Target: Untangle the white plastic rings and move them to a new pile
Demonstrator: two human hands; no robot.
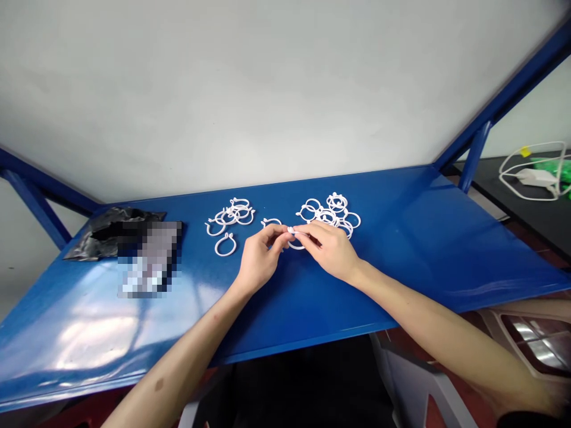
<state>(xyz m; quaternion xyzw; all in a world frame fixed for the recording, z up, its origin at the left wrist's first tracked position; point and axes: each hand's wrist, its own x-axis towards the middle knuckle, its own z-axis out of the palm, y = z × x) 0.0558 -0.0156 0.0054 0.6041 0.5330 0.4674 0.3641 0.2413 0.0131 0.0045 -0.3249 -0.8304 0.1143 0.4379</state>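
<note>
Over the middle of the blue table, my left hand [261, 255] and my right hand [332, 249] meet fingertip to fingertip. Both pinch the ends of one white plastic curtain ring [296, 245], whose loop hangs below the fingers. Whether its ends are joined is too small to tell. Another white ring [271, 221] lies partly hidden behind my left hand. To the left is a cluster of open-ended rings [231, 215], with a single ring [225, 244] in front of it. A second pile of rings [328, 215] lies just beyond my right hand, which covers part of it.
A black plastic bag [96, 238] and a pixelated flat object [154, 255] lie on the left of the blue table [414, 238]. Blue braces [475, 157] and a pale wall border it. A white cable with a plug [537, 177] rests on a dark surface at right.
</note>
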